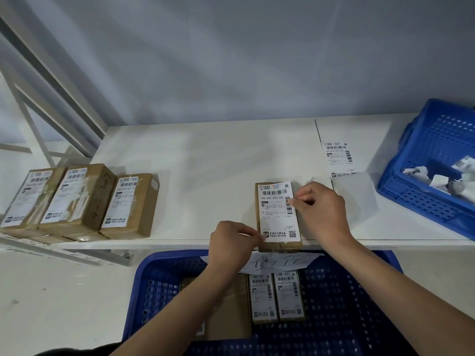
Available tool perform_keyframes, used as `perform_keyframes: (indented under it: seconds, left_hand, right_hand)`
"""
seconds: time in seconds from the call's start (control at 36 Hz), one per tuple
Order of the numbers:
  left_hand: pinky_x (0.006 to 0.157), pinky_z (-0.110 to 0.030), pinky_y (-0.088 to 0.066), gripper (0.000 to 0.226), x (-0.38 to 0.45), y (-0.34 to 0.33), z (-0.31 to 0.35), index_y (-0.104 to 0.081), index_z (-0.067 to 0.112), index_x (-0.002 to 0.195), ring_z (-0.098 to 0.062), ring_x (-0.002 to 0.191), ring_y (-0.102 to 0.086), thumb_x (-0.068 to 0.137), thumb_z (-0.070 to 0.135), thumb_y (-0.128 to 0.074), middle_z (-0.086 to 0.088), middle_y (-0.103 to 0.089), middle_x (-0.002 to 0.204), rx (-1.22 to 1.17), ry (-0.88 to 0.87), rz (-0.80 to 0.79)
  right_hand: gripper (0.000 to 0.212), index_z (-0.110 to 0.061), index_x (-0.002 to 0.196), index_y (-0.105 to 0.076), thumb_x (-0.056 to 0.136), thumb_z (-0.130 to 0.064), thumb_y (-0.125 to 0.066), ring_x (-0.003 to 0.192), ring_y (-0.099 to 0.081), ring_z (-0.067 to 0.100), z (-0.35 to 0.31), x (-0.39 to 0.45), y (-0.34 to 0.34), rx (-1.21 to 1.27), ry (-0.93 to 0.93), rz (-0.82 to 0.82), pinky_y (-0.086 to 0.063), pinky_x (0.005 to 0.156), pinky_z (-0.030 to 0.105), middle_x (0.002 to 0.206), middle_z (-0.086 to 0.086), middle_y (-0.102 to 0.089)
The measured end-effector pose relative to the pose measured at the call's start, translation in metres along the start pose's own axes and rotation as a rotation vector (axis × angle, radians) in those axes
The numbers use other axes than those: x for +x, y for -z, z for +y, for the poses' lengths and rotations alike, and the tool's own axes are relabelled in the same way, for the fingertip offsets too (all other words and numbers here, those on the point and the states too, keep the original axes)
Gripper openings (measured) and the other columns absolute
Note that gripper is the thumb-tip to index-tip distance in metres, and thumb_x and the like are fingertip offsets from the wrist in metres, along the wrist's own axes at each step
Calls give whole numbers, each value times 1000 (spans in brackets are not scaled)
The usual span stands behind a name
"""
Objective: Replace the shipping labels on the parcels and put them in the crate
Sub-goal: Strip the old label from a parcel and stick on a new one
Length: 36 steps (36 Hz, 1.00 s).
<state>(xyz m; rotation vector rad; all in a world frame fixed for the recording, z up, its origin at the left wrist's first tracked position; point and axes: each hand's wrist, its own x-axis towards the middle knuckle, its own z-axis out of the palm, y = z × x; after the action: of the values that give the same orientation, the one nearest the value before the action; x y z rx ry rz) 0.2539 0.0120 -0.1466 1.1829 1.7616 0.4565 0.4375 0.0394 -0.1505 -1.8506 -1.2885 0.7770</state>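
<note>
A brown cardboard parcel [259, 201] lies at the front edge of the white table [205, 160], with a white shipping label [276, 211] laid over its top. My left hand [232, 242] pinches the label's lower left corner. My right hand [321, 209] pinches its right edge near the upper barcode. Below the table edge stands a blue crate [339, 304] holding several labelled parcels [276, 296]. Three more parcels [77, 199] with worn labels sit in a row at the table's left.
A second blue crate [431, 160] at the right holds crumpled label scraps [437, 178]. A label sheet [338, 156] and a blank backing paper [354, 196] lie between it and my right hand. White shelf struts [51, 98] rise at the left. A handwritten paper [277, 262] hangs on the near crate.
</note>
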Motion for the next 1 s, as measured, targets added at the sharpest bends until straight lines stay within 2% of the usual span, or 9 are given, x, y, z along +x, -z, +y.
perform_keyframes:
  seconds: [0.19,0.31,0.42,0.53,0.61,0.69,0.81,0.92,1.0]
  left_hand:
    - [73,-36,-60,12,0,0,0,-77,29,74,-19,79,-72,84,30,-83,12,-73,77,8,-11,0]
    - [61,-31,-56,9,0,0,1,-79,27,77,-16,62,-65,83,29,-84,9,-73,76,-9,-6,1]
    - [75,-35,-61,6,0,-1,0,-80,26,81,-18,78,-72,83,29,-84,9,-74,80,4,-7,2]
    - [76,-36,-62,8,1,-1,0,-82,22,87,-17,80,-72,83,29,-83,8,-75,83,10,1,-3]
    - [75,-36,-62,8,1,-1,0,-82,22,88,-17,79,-72,84,29,-83,10,-74,83,12,4,-6]
    - [68,-34,-60,8,2,-1,0,-82,22,86,-16,69,-69,84,29,-83,10,-74,80,8,7,4]
    - [55,-25,-49,6,2,-2,-1,-82,23,84,-10,52,-56,84,29,-83,9,-73,76,10,0,5]
    - [70,-33,-59,6,2,-2,-1,-82,24,84,-16,73,-70,83,30,-83,10,-74,79,16,1,2]
    - [67,-31,-58,7,3,-2,-2,-82,23,84,-14,71,-69,83,30,-84,10,-74,80,4,3,2]
  right_hand:
    - [14,-16,87,-67,85,-9,-78,76,-61,-3,-1,0,1,11,-3,1,-40,64,0,76,-11,-65]
    - [12,-14,88,-68,85,-9,-78,77,-61,-2,0,1,1,8,-7,1,-40,65,0,78,-10,-66]
    - [12,-14,89,-68,85,-8,-78,77,-61,-2,0,1,0,6,-7,3,-40,65,0,78,-10,-66]
    - [12,-14,89,-68,85,-9,-78,79,-62,1,0,1,0,2,-6,1,-40,65,0,78,-10,-65]
    - [12,-14,89,-67,86,-9,-78,77,-60,-4,1,0,0,-5,-4,0,-39,65,-1,78,-12,-64]
    - [14,-15,88,-67,85,-8,-78,77,-59,-6,1,1,0,-9,0,1,-39,66,-1,77,-13,-64]
    - [13,-16,88,-67,85,-9,-78,77,-59,-5,1,1,-1,-18,7,2,-39,65,-1,77,-13,-64]
    - [13,-15,89,-67,85,-10,-79,78,-59,-5,2,1,-2,-26,13,7,-39,66,-2,78,-13,-64]
    - [13,-14,89,-68,85,-10,-79,77,-59,-5,3,1,-2,-21,14,14,-40,66,-1,77,-13,-64]
